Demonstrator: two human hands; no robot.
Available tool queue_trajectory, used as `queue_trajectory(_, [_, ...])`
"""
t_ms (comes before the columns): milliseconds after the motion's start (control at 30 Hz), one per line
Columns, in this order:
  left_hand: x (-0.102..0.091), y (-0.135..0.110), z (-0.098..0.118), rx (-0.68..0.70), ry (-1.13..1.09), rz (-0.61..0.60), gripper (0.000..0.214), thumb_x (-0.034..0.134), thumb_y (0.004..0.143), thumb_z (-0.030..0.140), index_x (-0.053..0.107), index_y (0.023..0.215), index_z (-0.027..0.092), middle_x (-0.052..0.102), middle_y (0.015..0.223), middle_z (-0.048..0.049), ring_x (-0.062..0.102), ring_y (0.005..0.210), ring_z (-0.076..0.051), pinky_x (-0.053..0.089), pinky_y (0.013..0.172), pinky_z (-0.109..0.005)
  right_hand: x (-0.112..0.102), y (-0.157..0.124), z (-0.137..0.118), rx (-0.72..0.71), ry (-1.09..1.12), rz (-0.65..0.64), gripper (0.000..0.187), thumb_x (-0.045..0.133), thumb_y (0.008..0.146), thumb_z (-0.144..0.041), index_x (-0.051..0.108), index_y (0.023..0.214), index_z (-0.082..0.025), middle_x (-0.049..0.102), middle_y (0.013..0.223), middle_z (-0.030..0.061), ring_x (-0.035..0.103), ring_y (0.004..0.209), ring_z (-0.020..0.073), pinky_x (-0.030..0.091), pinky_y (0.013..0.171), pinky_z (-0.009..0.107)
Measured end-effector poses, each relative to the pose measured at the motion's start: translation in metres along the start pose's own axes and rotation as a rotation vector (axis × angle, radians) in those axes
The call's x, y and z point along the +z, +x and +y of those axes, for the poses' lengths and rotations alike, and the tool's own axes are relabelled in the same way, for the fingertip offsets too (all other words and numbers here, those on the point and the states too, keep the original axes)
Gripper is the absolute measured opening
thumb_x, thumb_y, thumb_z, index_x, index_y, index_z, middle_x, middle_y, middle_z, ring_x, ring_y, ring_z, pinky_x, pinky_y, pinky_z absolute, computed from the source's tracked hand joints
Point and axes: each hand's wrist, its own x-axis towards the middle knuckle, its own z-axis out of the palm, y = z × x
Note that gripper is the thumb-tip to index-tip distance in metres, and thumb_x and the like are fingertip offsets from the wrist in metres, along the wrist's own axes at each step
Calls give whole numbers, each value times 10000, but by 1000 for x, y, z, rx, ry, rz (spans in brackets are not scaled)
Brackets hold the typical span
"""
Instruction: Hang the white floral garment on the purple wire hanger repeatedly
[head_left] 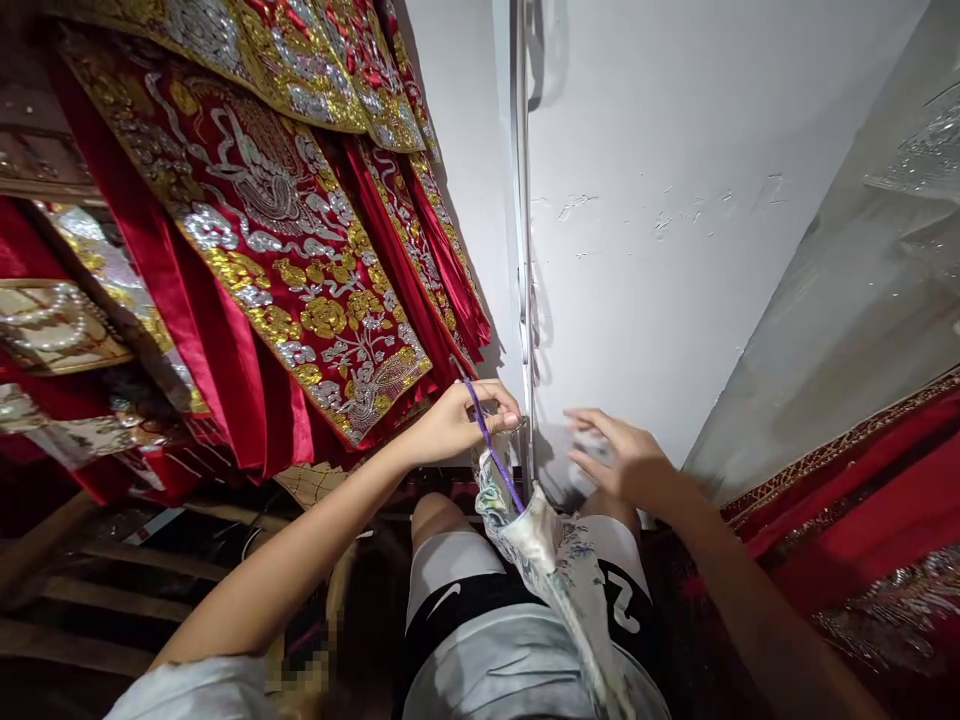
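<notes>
My left hand (480, 418) is closed, with thumb and forefinger pinched beside a thin metal rail. A slim purple rod, which looks like part of a clothes hanger (493, 455), crosses this hand and slants down into a white garment with a floral pattern (536, 535). Small and hard to make out is a shiny metal bit at the fingertips. The garment hangs bunched over my lap, its long strip trailing down the front. To the right of the rail, my right hand (619, 458) is held up with fingers apart, slightly blurred, with nothing visible in it.
Red garments with gold and silver embroidery (322, 270) hang on the left. The upright metal rail (521, 200) stands against a white wall (645, 250). Plastic-covered red fabric (862, 500) fills the right side. Wooden slats (112, 600) lie low on the left.
</notes>
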Motion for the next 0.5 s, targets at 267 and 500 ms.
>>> queue_trajectory(267, [12, 15, 31, 86, -229, -52, 383, 767, 842, 568, 720, 907, 193, 711, 898, -84, 686, 881, -210, 561, 829, -358, 67, 77, -13, -452, -252, 199, 856, 720, 793, -402, 354, 1556, -276, 430, 1576, 121, 318, 1521, 352, 241, 1262, 560])
queue_trajectory(500, [-23, -8, 7, -87, -176, 526, 456, 873, 734, 377, 703, 1125, 216, 749, 1153, -109, 723, 1093, -233, 608, 931, -350, 6, 98, -18, -362, -500, 384, 637, 728, 781, -561, 647, 1303, -204, 617, 1051, 122, 540, 1047, 341, 393, 987, 484])
